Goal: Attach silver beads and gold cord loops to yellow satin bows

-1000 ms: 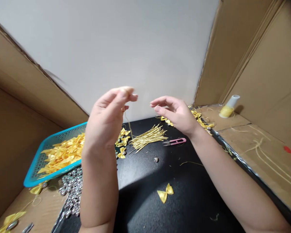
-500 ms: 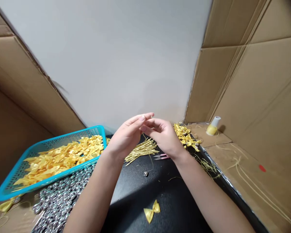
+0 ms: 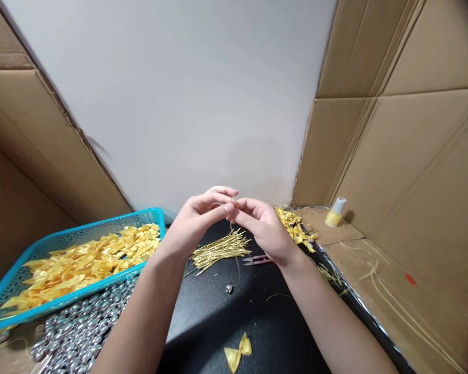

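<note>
My left hand (image 3: 203, 215) and my right hand (image 3: 262, 221) meet fingertip to fingertip above the dark tabletop. Both are closed in a pinch on a thin cord (image 3: 231, 225), of which a short piece shows below the fingers. Lower down, a fine strand runs to a small silver bell (image 3: 229, 289); whether the bell hangs or rests on the table I cannot tell. Behind the hands lies a bundle of gold cords (image 3: 221, 249). Pink-handled thread snips (image 3: 256, 259) are partly under my right hand. A yellow ribbon bow (image 3: 238, 353) lies nearest me.
On the left, a blue basket (image 3: 62, 235) holds many yellow bows (image 3: 89, 259). Silver bells (image 3: 83, 317) are heaped in front of it. Finished-looking bows (image 3: 292, 224) pile up at the right, near a thread spool (image 3: 335, 212). Cardboard walls (image 3: 413, 156) stand at the sides.
My fingertips have drawn closer together around the cord, and the left fingers have curled in. The whole view has shifted slightly; the bow on the table stays put.
</note>
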{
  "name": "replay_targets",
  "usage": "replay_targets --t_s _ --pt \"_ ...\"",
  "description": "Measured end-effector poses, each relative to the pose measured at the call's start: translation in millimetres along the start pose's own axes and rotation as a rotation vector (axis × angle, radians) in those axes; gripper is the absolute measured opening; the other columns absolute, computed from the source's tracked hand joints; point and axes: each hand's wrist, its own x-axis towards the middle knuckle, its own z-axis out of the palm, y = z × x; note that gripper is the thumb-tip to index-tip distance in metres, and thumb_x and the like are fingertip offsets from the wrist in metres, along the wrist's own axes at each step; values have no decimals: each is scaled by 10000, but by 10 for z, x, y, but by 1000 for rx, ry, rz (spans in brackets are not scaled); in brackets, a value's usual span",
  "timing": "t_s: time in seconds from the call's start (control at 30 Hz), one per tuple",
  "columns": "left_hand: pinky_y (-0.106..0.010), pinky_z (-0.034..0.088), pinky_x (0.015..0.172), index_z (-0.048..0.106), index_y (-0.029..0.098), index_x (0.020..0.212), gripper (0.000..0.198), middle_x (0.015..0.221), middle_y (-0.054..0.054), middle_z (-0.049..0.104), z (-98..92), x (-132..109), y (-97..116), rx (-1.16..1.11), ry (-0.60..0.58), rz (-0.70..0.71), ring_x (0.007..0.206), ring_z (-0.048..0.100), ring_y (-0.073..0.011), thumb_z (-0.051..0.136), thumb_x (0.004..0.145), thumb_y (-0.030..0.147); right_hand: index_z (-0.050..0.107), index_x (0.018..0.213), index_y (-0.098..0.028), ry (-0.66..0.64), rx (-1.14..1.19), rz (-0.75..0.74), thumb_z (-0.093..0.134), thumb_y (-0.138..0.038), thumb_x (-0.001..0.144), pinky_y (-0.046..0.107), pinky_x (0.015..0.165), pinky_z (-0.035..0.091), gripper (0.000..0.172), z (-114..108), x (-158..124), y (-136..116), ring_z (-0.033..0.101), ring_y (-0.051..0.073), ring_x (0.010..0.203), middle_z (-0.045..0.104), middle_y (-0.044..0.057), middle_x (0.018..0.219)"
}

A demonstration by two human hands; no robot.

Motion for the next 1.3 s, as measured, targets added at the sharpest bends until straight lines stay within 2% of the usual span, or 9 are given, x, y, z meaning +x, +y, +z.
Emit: replay_targets --t_s 0.13,0.3,0.37,0.43,0.5,0.6,0.83,1.13,1.3 --pt "-273 471 751 749 200 686 122 973 -53 660 7 -3 21 -76 17 -5 837 587 -159 786 737 303 627 770 -187 -59 0 20 669 -287 797 310 852 454 111 -2 10 16 548 127 791 604 0 783" --pt "-279 527 753 729 212 739 158 926 -33 730 13 15 62 -416 67 -72 905 664 -187 819 706 338 585 734 -196 -164 -36 144 661 -245 806 317 866 459 115 -7 36 79 558 133 781 591 -5 759" --pt "-216 520 632 712 215 733 129 819 1 728 9 21 103 -537 83 -87 712 663 -122 812 719 296 583 735 -193 -205 -60 199 669 -260 810 314 852 462 132 -1 42 113 562 132 778 597 -4 756" --pt "-146 418 454 691 207 706 104 677 37 683 -1 28 158 -637 129 -109 475 529 -42 773 765 228 587 736 -184 -266 -83 249 666 -272 821 307 836 460 147 8 45 153 561 126 762 598 -5 740" --pt "-134 315 370 672 196 697 143 598 56 641 -31 40 211 -714 204 -121 382 394 -16 696 835 166 583 731 -171 -329 -87 299 640 -254 843 294 809 459 151 17 49 198 559 115 728 596 -8 713" --pt "-169 285 361 670 211 703 230 595 49 652 -142 65 253 -742 306 -108 377 348 -34 590 902 124 573 735 -159 -401 -54 390 612 -202 851 279 757 471 130 21 51 252 573 98 672 601 -13 697" --pt "-267 305 420 689 272 703 202 711 8 718 -508 70 253 -611 383 -40 403 344 -83 627 878 192 586 768 -149 -510 -42 446 642 -204 831 237 674 479 100 13 15 195 580 69 620 619 -21 720" --pt "-246 259 345 581 240 789 300 528 40 642 -417 30 434 -973 480 -111 341 315 -80 391 1021 234 601 844 -134 -583 -128 472 619 -213 843 195 515 408 81 -45 -7 132 493 42 504 602 -28 673" --pt "-181 273 340 542 200 823 296 519 32 650 -446 12 471 -972 511 -65 353 278 -56 345 1038 255 596 877 -127 -631 -61 502 493 -242 911 195 478 370 158 -63 0 114 474 50 485 594 -19 622"
